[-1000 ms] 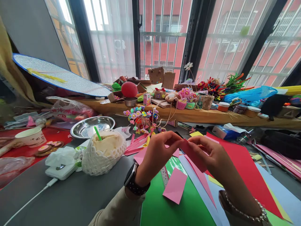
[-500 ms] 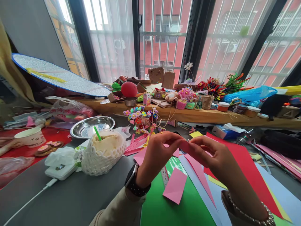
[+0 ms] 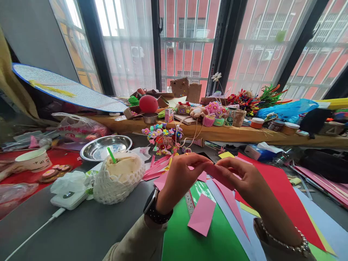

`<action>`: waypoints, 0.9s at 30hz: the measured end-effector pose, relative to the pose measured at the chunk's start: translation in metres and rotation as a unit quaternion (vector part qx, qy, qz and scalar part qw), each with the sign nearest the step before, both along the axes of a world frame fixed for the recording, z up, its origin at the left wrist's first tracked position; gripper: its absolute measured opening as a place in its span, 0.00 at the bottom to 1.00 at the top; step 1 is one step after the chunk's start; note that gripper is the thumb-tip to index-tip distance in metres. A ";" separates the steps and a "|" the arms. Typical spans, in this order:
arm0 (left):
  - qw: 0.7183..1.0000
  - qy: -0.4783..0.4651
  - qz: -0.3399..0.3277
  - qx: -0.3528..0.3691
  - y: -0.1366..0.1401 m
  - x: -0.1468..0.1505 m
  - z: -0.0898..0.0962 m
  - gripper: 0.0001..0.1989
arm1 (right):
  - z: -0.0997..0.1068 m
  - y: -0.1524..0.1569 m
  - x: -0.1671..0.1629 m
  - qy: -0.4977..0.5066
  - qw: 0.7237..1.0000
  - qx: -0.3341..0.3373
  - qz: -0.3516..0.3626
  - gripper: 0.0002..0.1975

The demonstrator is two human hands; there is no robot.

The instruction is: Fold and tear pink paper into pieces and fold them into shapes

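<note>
My left hand, with a black watch at the wrist, is closed in a pinch. Facing it at the same height, my right hand also pinches, thumb against fingers, with a beaded bracelet on that wrist. Between both sets of fingertips is a small piece of pink paper, largely hidden by the fingers. Below the hands, a creased pink paper piece lies on a green sheet. A patterned ruler lies partly under that piece. A long pink strip is under my right hand.
A red sheet lies at right. On the left are a netted coconut with a green straw, a white charger, a steel bowl and a paper cup. Craft flowers stand before a cluttered ledge.
The fingertips of my two hands have shifted very slightly, both still pinching the pink paper. The view has moved a little; the things on the table have stayed put.
</note>
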State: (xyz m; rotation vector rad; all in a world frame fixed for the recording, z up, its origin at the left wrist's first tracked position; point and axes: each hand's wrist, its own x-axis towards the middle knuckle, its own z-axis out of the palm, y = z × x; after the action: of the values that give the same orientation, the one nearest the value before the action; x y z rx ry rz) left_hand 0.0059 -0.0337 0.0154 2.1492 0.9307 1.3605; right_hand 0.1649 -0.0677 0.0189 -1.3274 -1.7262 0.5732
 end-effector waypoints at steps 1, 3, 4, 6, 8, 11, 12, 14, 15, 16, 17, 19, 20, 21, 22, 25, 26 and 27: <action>1.000 -0.005 0.004 0.001 0.000 -0.001 0.000 0.05 | 0.000 0.000 0.001 0.001 1.000 -0.003 -0.001 0.11; 1.000 -0.019 0.015 0.001 0.002 -0.003 0.002 0.05 | 0.000 0.000 0.003 0.005 1.000 -0.007 -0.008 0.11; 0.999 -0.029 0.022 0.000 0.003 -0.005 0.003 0.05 | 0.000 0.000 0.004 0.006 1.000 -0.008 -0.012 0.10; 0.998 -0.049 0.033 -0.004 0.006 -0.010 0.004 0.05 | 0.000 0.001 0.007 0.002 1.000 -0.007 -0.017 0.10; 0.997 -0.063 0.044 -0.005 0.009 -0.015 0.005 0.06 | 0.000 0.002 0.010 -0.012 1.000 -0.004 -0.019 0.10; 0.996 -0.069 0.057 -0.001 0.011 -0.019 0.005 0.07 | 0.001 0.003 0.015 -0.031 0.999 0.002 -0.028 0.11; 0.996 -0.072 0.058 -0.001 0.011 -0.020 0.005 0.07 | 0.001 0.003 0.016 -0.033 0.999 0.006 -0.034 0.11; 0.995 -0.079 0.056 -0.006 0.012 -0.020 0.004 0.07 | 0.000 0.004 0.018 -0.035 0.998 0.011 -0.044 0.11; 0.995 -0.081 0.055 -0.008 0.013 -0.020 0.003 0.08 | 0.000 0.004 0.018 -0.036 0.998 0.012 -0.047 0.12; 0.995 -0.082 0.055 -0.010 0.013 -0.019 0.003 0.08 | 0.000 0.004 0.019 -0.038 0.998 0.013 -0.049 0.12; 0.995 -0.082 0.055 -0.011 0.014 -0.018 0.002 0.07 | 0.000 0.004 0.020 -0.041 0.998 0.012 -0.051 0.12; 0.994 -0.089 0.053 -0.013 0.014 -0.016 0.000 0.07 | 0.000 0.004 0.020 -0.046 0.997 0.009 -0.058 0.11; 0.994 -0.097 0.051 -0.014 0.015 -0.014 -0.001 0.07 | 0.000 0.004 0.020 -0.048 0.997 0.005 -0.061 0.11; 0.993 -0.108 0.049 -0.016 0.015 -0.013 -0.002 0.07 | -0.001 0.005 0.021 -0.050 0.997 0.001 -0.062 0.11; 0.992 -0.118 0.047 -0.019 0.015 -0.012 -0.002 0.07 | -0.001 0.005 0.021 -0.052 0.997 -0.002 -0.062 0.11; 0.990 -0.130 0.046 -0.020 0.015 -0.011 -0.003 0.06 | -0.001 0.005 0.021 -0.060 0.996 -0.007 -0.061 0.11; 0.991 -0.126 0.047 -0.017 0.015 -0.011 -0.002 0.06 | -0.001 0.005 0.021 -0.062 0.996 -0.005 -0.066 0.11; 0.992 -0.120 0.049 -0.011 0.015 -0.011 -0.002 0.06 | -0.001 0.006 0.022 -0.066 0.995 -0.003 -0.077 0.11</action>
State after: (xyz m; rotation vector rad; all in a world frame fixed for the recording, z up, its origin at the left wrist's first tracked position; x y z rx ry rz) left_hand -0.0053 -0.0191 0.0131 1.8923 0.9613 1.6055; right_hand 0.1866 -0.0621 0.0182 -1.5156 -1.7085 0.4115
